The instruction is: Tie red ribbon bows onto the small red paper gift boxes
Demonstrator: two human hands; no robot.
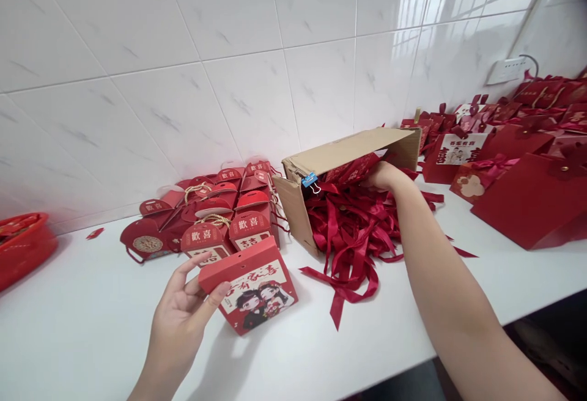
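Gift box (250,291), red with a cartoon couple printed on its face, is tilting above the counter (92,327) near its front edge, the left hand (183,309) pinching one corner between thumb and fingers. The right hand (383,176) is reaching into a carton (321,162) lying on its side and spilling red ribbons (353,242); whether it is closing on anything cannot be told. With so light a grip the box is at risk of slipping, and a pulled ribbon may be dragging the tangle off the counter. Finished boxes (220,211) are crowding the wall behind.
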